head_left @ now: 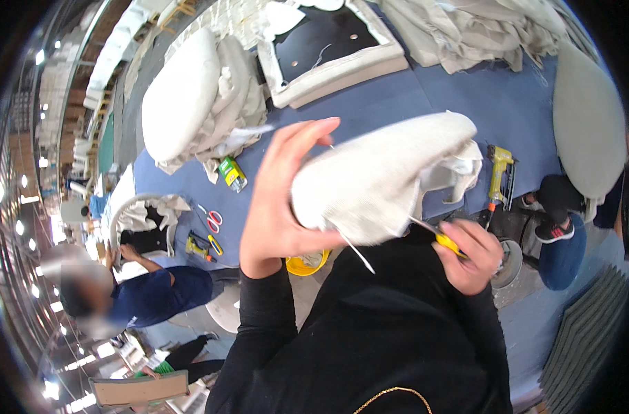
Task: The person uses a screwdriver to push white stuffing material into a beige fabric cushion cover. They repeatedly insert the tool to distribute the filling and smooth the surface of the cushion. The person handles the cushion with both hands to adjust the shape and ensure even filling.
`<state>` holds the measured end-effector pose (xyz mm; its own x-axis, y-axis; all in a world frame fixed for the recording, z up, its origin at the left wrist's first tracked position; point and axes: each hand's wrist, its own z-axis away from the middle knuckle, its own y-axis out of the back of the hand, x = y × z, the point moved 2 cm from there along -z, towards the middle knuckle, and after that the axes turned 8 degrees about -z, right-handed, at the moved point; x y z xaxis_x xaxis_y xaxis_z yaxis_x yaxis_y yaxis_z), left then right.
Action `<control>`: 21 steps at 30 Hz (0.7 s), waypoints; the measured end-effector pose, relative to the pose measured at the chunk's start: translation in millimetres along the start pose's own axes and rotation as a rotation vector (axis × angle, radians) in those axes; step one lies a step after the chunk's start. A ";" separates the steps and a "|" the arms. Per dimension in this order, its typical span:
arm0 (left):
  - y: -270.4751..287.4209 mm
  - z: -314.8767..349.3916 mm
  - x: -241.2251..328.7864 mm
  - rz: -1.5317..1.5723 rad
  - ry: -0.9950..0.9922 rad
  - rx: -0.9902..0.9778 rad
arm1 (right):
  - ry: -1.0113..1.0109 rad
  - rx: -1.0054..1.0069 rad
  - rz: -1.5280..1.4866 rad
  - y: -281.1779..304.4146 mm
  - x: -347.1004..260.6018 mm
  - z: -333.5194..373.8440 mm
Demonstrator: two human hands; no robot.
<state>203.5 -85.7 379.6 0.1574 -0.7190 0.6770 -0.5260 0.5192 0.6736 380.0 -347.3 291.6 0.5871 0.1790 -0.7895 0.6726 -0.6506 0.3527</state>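
Observation:
A cream fabric-covered pad (376,172) is held up in front of me, tilted, with loose fabric folds along its right edge. My left hand (276,200) is closed around its left end, thumb below and fingers above. A thin white strip (359,253) sticks out near that thumb. In my right hand (472,255) is a tool with a yellow handle (450,244) and a slim metal shaft (423,225). The shaft points at the pad's lower edge; whether its tip touches the fabric I cannot tell, nor its exact kind.
On the blue table lie a yellow staple gun (499,176), red-handled scissors (214,221), a green-yellow box (232,174) and a black-backed upholstered panel (328,45). Cream covered pieces (183,96) stand at left. A yellow bucket (306,265) sits below. A co-worker (156,293) works at left.

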 end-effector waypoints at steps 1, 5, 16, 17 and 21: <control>-3.6 3.2 1.1 0.015 -0.011 -0.027 | 0.014 -0.026 0.046 10.3 -4.8 5.4; -14.5 21.3 8.7 0.125 -0.010 -0.119 | 0.061 -0.082 0.081 34.5 -12.5 21.5; -11.6 38.9 10.3 0.110 -0.022 -0.156 | 0.162 -0.200 0.018 38.6 -7.2 11.0; -8.9 38.8 9.6 0.117 -0.020 -0.161 | 0.171 -0.204 0.019 35.5 -6.5 9.9; -4.9 41.9 5.9 0.144 -0.032 -0.158 | 0.188 -0.168 0.051 21.8 -4.3 15.6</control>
<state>172.0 -111.9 367.9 0.0620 -0.6448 0.7618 -0.4031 0.6821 0.6101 385.1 -373.8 294.8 0.6853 0.2935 -0.6665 0.6959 -0.5336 0.4806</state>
